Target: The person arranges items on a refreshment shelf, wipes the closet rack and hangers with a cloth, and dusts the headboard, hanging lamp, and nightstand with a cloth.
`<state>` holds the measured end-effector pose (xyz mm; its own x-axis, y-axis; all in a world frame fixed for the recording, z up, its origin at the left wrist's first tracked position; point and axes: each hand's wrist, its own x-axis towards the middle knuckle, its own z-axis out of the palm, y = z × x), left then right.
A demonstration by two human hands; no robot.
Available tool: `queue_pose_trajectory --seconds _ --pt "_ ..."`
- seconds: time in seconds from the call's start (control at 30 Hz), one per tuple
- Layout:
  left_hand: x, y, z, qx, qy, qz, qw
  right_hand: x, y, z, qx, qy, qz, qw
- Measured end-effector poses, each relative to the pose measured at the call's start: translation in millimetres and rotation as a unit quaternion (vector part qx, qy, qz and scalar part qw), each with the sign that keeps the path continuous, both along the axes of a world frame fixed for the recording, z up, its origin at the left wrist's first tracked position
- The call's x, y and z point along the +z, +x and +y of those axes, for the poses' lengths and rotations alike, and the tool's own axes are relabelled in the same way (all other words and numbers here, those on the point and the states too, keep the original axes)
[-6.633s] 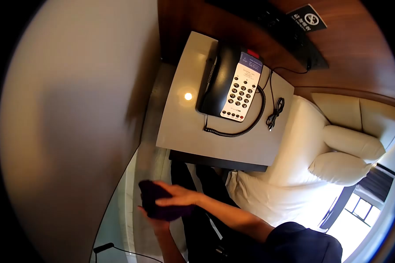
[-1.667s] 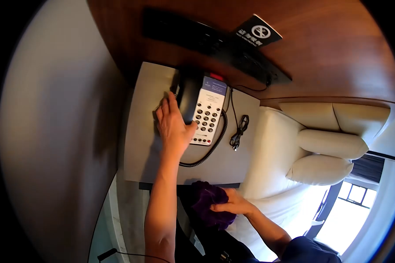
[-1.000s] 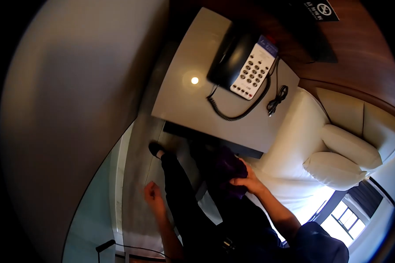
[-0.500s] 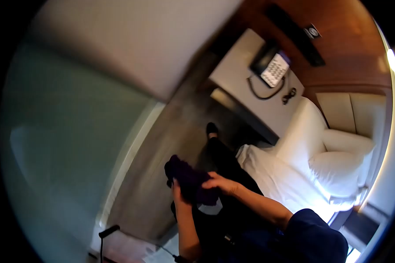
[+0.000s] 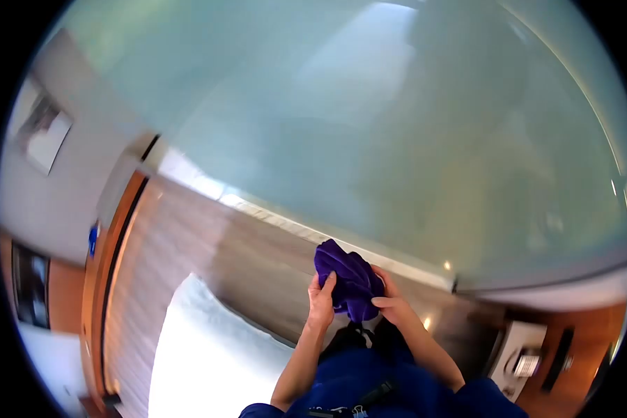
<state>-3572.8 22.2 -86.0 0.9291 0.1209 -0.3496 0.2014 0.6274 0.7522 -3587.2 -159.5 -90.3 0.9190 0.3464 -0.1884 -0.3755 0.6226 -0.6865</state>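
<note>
A bunched purple cloth [image 5: 350, 277] is held between my two hands in front of my body. My left hand [image 5: 320, 298] grips its left side, with the thumb lying on top. On the right edge, my right hand [image 5: 391, 299] pinches the cloth between thumb and fingers. Most fingertips of both hands are hidden beneath the folds. The cloth is crumpled, so its full shape cannot be made out.
A large frosted glass panel [image 5: 313, 139] rises ahead above a pale sill [image 5: 285, 224]. A white bed [image 5: 209, 348] lies to my left on the wood-look floor [image 5: 181, 230]. On the right, a telephone [image 5: 527, 364] sits on a bedside table [image 5: 512, 380].
My view has turned from the bedside table and pillows to face the glass panel. The purple cloth remains in both hands, now more centred before me.
</note>
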Motion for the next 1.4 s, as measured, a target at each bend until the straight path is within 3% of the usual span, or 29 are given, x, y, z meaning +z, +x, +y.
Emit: queue_pose_trajectory --seconds 0.03,0.13,0.27,0.37,0.5,0.53,0.6,0.7,0.8,0.93,1.07,1.17,1.2,1.23,1.3,1.37,1.4 --pt "17.6 10.2 21.1 0.030 -0.019 0.000 0.999 17.1 21.7 21.4 0.049 0.023 0.031 0.998" --pt "31.4 12.9 34.9 0.080 0.017 -0.018 0.996 29.4 58.4 40.1 0.132 -0.052 0.061 0.988" --pt "35.2 53.9 109.5 0.178 0.069 -0.038 0.981 45.0 137.2 132.4 0.217 -0.219 -0.126 0.943" --pt "50.2 80.1 155.8 0.218 0.190 -0.040 0.956 44.0 185.8 192.4 0.209 -0.210 -0.259 0.919" --pt "61.4 122.4 258.1 0.186 0.359 -0.023 0.914 45.1 257.0 297.2 0.258 -0.274 -0.294 0.879" --pt "89.3 132.1 282.8 0.195 0.380 -0.016 0.904 48.7 272.3 327.3 0.200 -0.230 -0.313 0.900" --pt "104.0 146.5 351.3 0.208 0.365 -0.038 0.907 83.5 303.5 378.3 0.221 -0.141 -0.224 0.939" --pt "127.3 170.2 448.8 0.207 0.373 -0.063 0.902 93.7 359.6 464.9 0.235 -0.185 -0.351 0.887" --pt "109.9 166.5 523.8 0.195 0.373 -0.083 0.903 71.9 372.1 528.0 0.275 -0.138 -0.327 0.893" --pt "113.2 201.5 633.1 0.210 0.395 -0.050 0.893 98.3 412.3 631.2 0.305 -0.107 -0.283 0.903" --pt "125.3 234.4 713.0 0.196 0.509 -0.036 0.837 117.1 453.1 712.2 0.278 -0.114 -0.266 0.916" --pt "117.1 268.5 760.9 0.217 0.732 0.089 0.639 132.4 464.1 762.4 0.236 -0.158 -0.342 0.896" --pt "111.4 282.6 777.6 0.236 0.789 0.118 0.555 140.6 452.9 774.2 0.235 -0.184 -0.387 0.872" --pt "118.6 291.5 778.3 0.251 0.804 0.196 0.502 151.2 440.1 780.4 0.262 -0.189 -0.508 0.798" --pt "149.8 319.2 783.6 0.207 0.829 0.107 0.508 159.8 425.2 798.4 0.339 -0.151 -0.697 0.613" --pt "180.7 350.4 791.0 0.165 0.842 0.021 0.513 128.0 432.5 812.2 0.473 -0.191 -0.682 0.525" --pt "189.3 364.7 796.2 0.146 0.845 -0.021 0.513 108.3 445.5 821.2 0.517 -0.213 -0.639 0.528"
